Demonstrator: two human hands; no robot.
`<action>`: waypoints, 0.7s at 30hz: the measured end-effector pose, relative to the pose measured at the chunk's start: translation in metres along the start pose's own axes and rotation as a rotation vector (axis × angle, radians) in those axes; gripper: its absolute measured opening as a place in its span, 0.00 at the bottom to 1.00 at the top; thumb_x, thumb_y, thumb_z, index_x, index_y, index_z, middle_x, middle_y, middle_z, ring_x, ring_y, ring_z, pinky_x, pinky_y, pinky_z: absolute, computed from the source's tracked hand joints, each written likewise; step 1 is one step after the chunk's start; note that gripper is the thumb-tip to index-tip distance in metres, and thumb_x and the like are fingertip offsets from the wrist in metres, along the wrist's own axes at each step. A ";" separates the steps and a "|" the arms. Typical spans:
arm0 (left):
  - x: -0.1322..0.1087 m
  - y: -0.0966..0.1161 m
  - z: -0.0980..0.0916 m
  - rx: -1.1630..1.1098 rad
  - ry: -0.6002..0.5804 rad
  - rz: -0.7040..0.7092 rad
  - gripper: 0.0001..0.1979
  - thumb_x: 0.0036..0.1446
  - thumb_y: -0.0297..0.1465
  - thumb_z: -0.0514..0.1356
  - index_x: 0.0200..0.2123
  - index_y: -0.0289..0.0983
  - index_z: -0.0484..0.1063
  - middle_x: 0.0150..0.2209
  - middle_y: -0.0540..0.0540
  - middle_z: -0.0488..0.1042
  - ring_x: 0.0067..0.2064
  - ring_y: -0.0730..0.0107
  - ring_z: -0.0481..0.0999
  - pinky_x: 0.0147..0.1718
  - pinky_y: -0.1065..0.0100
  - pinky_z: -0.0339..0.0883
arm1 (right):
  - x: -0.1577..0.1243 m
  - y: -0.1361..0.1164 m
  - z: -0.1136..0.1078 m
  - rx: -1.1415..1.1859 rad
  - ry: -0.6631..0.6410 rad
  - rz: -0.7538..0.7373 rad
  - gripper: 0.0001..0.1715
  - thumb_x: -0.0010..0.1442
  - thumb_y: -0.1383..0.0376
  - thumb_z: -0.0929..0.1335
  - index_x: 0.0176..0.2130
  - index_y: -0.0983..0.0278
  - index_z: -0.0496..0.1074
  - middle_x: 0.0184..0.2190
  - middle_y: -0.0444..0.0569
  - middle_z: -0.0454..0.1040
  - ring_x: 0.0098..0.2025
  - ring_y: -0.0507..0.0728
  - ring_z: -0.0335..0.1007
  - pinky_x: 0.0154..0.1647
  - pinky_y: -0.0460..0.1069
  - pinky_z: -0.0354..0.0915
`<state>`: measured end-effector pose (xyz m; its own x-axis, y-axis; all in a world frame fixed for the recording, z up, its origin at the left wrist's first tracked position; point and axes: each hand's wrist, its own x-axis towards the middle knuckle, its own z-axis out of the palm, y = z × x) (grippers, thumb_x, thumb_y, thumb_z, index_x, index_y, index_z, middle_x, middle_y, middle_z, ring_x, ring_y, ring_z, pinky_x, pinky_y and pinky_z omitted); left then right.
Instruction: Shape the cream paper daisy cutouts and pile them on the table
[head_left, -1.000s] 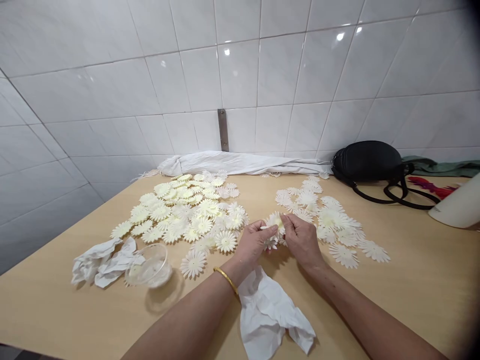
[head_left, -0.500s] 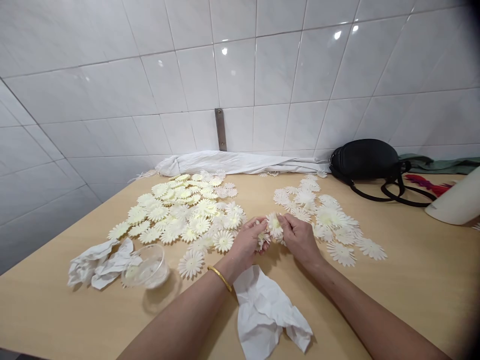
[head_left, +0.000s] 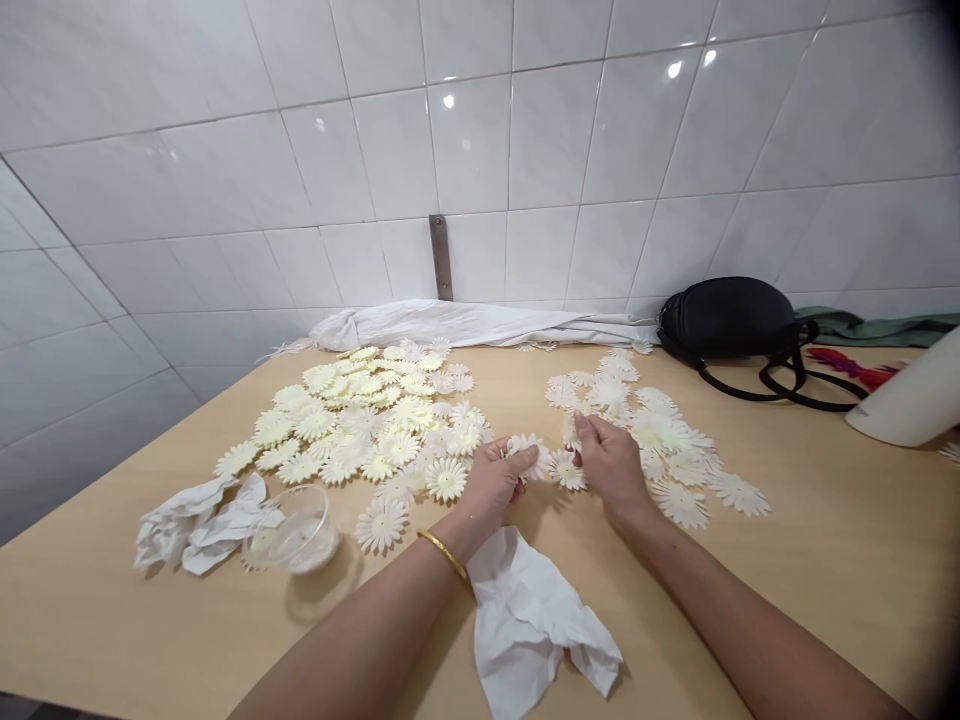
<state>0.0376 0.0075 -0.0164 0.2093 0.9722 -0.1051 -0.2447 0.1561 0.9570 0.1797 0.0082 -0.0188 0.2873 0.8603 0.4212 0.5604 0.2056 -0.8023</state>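
My left hand (head_left: 491,485), with a gold bangle on the wrist, pinches a white daisy-shaped flower cutout (head_left: 529,455) between thumb and fingers. To its right, my right hand (head_left: 613,470) is closed, thumb against fingers, on a pale flower cutout (head_left: 571,430) partly covered by the fingers. Another flower cutout (head_left: 566,471) lies just under the right fingertips. Left of my hands spreads a large heap of pale yellow and white flower cutouts (head_left: 360,420). A smaller whitish group of cutouts (head_left: 664,432) lies beyond and beside my right hand.
Crumpled white paper (head_left: 536,620) lies between my forearms. At the left are a clear plastic cup (head_left: 304,530) and more crumpled tissue (head_left: 184,525). Along the tiled wall lie a white cloth (head_left: 450,325) and a black bag (head_left: 731,320); a white cylinder (head_left: 911,400) is at right.
My hands have moved apart: the right hand has shifted slightly right with a flower cutout, away from the one in my left hand. The left hand has stayed nearly in place.
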 end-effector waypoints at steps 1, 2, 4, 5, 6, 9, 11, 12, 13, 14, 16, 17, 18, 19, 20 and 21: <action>0.000 0.000 -0.001 -0.014 0.014 -0.001 0.17 0.37 0.38 0.66 0.23 0.35 0.62 0.16 0.55 0.61 0.15 0.84 0.55 0.14 0.76 0.46 | 0.003 0.003 -0.002 0.057 -0.005 0.054 0.23 0.57 0.52 0.59 0.18 0.61 0.53 0.12 0.40 0.55 0.17 0.50 0.54 0.18 0.46 0.51; 0.001 0.000 -0.002 -0.028 0.027 -0.002 0.17 0.36 0.37 0.66 0.23 0.35 0.62 0.17 0.55 0.62 0.16 0.84 0.55 0.14 0.76 0.46 | 0.005 0.006 -0.003 0.118 -0.023 0.094 0.24 0.56 0.51 0.60 0.17 0.61 0.53 0.12 0.40 0.56 0.16 0.50 0.54 0.17 0.46 0.52; 0.001 0.001 -0.003 -0.055 0.038 -0.016 0.17 0.35 0.34 0.67 0.24 0.35 0.62 0.19 0.54 0.64 0.17 0.84 0.57 0.15 0.76 0.46 | 0.006 0.009 -0.004 0.218 -0.084 0.133 0.24 0.53 0.49 0.61 0.18 0.61 0.54 0.12 0.40 0.56 0.16 0.50 0.56 0.15 0.45 0.52; 0.001 0.001 -0.003 -0.067 0.036 -0.035 0.16 0.35 0.32 0.66 0.25 0.35 0.62 0.20 0.53 0.66 0.17 0.84 0.58 0.15 0.76 0.46 | 0.006 0.008 -0.003 0.245 -0.117 0.138 0.24 0.53 0.48 0.62 0.18 0.61 0.55 0.13 0.39 0.55 0.16 0.50 0.57 0.15 0.45 0.52; 0.001 0.001 -0.003 -0.078 0.032 -0.057 0.16 0.34 0.30 0.66 0.27 0.36 0.61 0.21 0.53 0.68 0.17 0.83 0.58 0.15 0.76 0.46 | 0.004 0.007 -0.003 0.253 -0.146 0.134 0.24 0.52 0.48 0.62 0.18 0.62 0.55 0.13 0.39 0.55 0.16 0.50 0.57 0.15 0.45 0.51; 0.000 0.001 -0.002 -0.100 0.037 -0.092 0.18 0.34 0.25 0.63 0.31 0.38 0.62 0.20 0.53 0.69 0.17 0.81 0.60 0.16 0.77 0.47 | -0.001 -0.001 -0.002 0.206 -0.195 0.085 0.23 0.53 0.50 0.63 0.19 0.62 0.54 0.13 0.38 0.54 0.17 0.49 0.55 0.17 0.44 0.51; 0.000 0.000 -0.002 -0.103 0.049 -0.073 0.16 0.35 0.25 0.61 0.31 0.38 0.62 0.19 0.54 0.68 0.17 0.81 0.60 0.16 0.76 0.47 | -0.003 -0.004 -0.001 0.197 -0.236 0.055 0.20 0.53 0.52 0.63 0.20 0.62 0.56 0.15 0.39 0.56 0.19 0.49 0.54 0.19 0.44 0.53; 0.001 0.000 -0.001 -0.102 0.054 -0.065 0.16 0.35 0.25 0.61 0.31 0.37 0.61 0.18 0.54 0.68 0.17 0.81 0.60 0.16 0.76 0.48 | -0.003 -0.005 -0.001 0.206 -0.265 0.047 0.18 0.53 0.53 0.63 0.22 0.63 0.57 0.16 0.39 0.57 0.20 0.49 0.54 0.21 0.44 0.53; 0.001 0.000 -0.002 -0.098 0.059 -0.064 0.15 0.35 0.26 0.61 0.30 0.37 0.61 0.18 0.53 0.68 0.17 0.81 0.60 0.16 0.76 0.48 | -0.003 -0.004 -0.001 0.218 -0.296 0.041 0.17 0.53 0.54 0.63 0.23 0.63 0.57 0.17 0.39 0.58 0.20 0.49 0.53 0.21 0.44 0.53; 0.002 0.000 -0.002 -0.094 0.065 -0.071 0.15 0.35 0.26 0.62 0.29 0.37 0.61 0.18 0.53 0.68 0.17 0.80 0.60 0.16 0.75 0.49 | -0.003 -0.003 -0.002 0.228 -0.321 0.034 0.16 0.53 0.55 0.64 0.23 0.63 0.57 0.18 0.39 0.57 0.21 0.49 0.53 0.21 0.44 0.52; 0.002 0.000 -0.002 -0.087 0.082 -0.094 0.15 0.34 0.27 0.63 0.28 0.36 0.61 0.19 0.51 0.69 0.17 0.80 0.61 0.17 0.75 0.50 | -0.001 0.000 -0.003 0.220 -0.340 0.017 0.16 0.53 0.57 0.64 0.22 0.62 0.55 0.18 0.39 0.55 0.21 0.48 0.50 0.21 0.44 0.51; 0.003 0.001 -0.002 -0.083 0.087 -0.104 0.15 0.34 0.28 0.64 0.27 0.36 0.62 0.20 0.50 0.70 0.17 0.79 0.62 0.17 0.74 0.51 | 0.001 0.001 -0.004 0.201 -0.333 0.005 0.16 0.53 0.57 0.63 0.22 0.62 0.54 0.18 0.38 0.54 0.22 0.48 0.49 0.21 0.44 0.50; 0.003 0.002 -0.003 -0.077 0.083 -0.109 0.15 0.34 0.29 0.65 0.26 0.35 0.62 0.20 0.49 0.70 0.17 0.80 0.62 0.17 0.74 0.51 | 0.002 0.003 -0.005 0.176 -0.320 -0.008 0.17 0.53 0.57 0.63 0.21 0.62 0.54 0.18 0.38 0.54 0.22 0.48 0.49 0.22 0.44 0.50; 0.003 0.002 -0.003 -0.073 0.075 -0.110 0.15 0.34 0.29 0.65 0.26 0.35 0.63 0.20 0.49 0.70 0.17 0.80 0.62 0.17 0.74 0.50 | 0.004 0.004 -0.006 0.150 -0.303 -0.018 0.17 0.54 0.57 0.63 0.21 0.62 0.54 0.18 0.39 0.54 0.22 0.48 0.49 0.22 0.44 0.50; 0.003 0.003 -0.003 -0.069 0.060 -0.107 0.14 0.34 0.30 0.65 0.25 0.34 0.63 0.21 0.49 0.70 0.17 0.80 0.62 0.16 0.74 0.50 | 0.006 0.004 -0.008 0.122 -0.282 -0.025 0.18 0.54 0.57 0.62 0.21 0.62 0.53 0.18 0.39 0.54 0.22 0.48 0.49 0.22 0.44 0.49; 0.003 0.003 -0.003 -0.068 0.040 -0.099 0.14 0.35 0.31 0.65 0.25 0.34 0.64 0.21 0.49 0.70 0.17 0.80 0.62 0.16 0.74 0.50 | 0.008 0.005 -0.010 0.096 -0.259 -0.028 0.18 0.54 0.56 0.62 0.21 0.62 0.53 0.18 0.39 0.54 0.22 0.48 0.49 0.22 0.44 0.49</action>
<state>0.0348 0.0111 -0.0148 0.1981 0.9574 -0.2100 -0.2882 0.2616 0.9211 0.1922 0.0112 -0.0150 0.0572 0.9416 0.3317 0.4856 0.2641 -0.8334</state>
